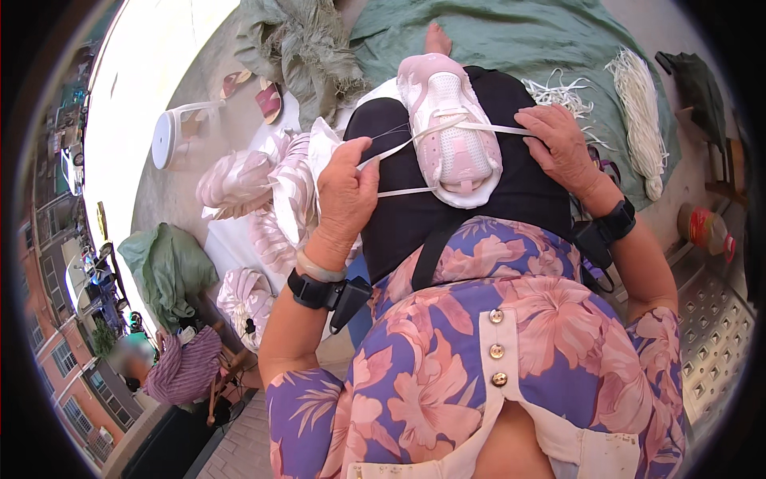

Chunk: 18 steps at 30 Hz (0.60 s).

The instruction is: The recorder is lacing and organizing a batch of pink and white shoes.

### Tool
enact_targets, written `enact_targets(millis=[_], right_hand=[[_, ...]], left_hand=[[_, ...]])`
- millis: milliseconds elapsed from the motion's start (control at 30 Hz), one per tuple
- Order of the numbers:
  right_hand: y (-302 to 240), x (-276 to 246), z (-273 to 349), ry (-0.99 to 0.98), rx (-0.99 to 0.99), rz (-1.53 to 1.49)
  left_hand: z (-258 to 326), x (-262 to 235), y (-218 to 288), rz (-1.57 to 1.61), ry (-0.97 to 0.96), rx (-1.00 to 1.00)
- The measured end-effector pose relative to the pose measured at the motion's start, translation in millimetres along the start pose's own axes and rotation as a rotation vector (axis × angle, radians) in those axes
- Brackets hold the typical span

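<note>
A pink and white sneaker upper [459,152] lies across my lap on black cloth [391,219]. A flat white shoelace [495,128] crosses its upper eyelets and stretches out to both sides. My left hand [347,188] is closed on the lace's left part, beside the shoe. Another length of white lace runs from the shoe's lower end toward that same hand. To the right of the shoe, my right hand [558,144] pinches the other end between thumb and fingers. The lace looks taut on the right.
Stacked pink and white uppers [239,180] lie at my left. Loose white laces [562,96] and a hanked lace bundle [638,120] rest on green sheeting [511,32] to the right. A white stool [171,136], slippers [267,100], and a plastic bottle [702,227] stand around me.
</note>
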State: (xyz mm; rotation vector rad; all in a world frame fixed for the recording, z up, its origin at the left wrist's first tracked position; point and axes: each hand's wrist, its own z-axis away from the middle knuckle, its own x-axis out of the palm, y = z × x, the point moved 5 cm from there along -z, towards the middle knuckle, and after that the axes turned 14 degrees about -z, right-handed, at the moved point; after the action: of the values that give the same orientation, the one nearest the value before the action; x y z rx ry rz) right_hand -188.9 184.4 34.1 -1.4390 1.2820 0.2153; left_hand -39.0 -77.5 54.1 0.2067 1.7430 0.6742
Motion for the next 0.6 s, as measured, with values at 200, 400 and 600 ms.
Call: enact_targets(millis=[200, 400, 600], right_hand=[[-15.0, 26.9, -8.7, -0.108, -0.007, -0.167], [39.5, -28.7, 24.1, -0.102, 0.019, 0.052], [141.7, -129.8, 97.6, -0.063, 0.259, 0.294]], left_hand=[[-12.4, 48.4, 23.1, -0.125, -0.064, 0.205], [-5.4, 11.1, 18.0, -0.382, -0.082, 0.204], [1.5, -26.8, -22.7, -0.766, 0.021, 0.312]])
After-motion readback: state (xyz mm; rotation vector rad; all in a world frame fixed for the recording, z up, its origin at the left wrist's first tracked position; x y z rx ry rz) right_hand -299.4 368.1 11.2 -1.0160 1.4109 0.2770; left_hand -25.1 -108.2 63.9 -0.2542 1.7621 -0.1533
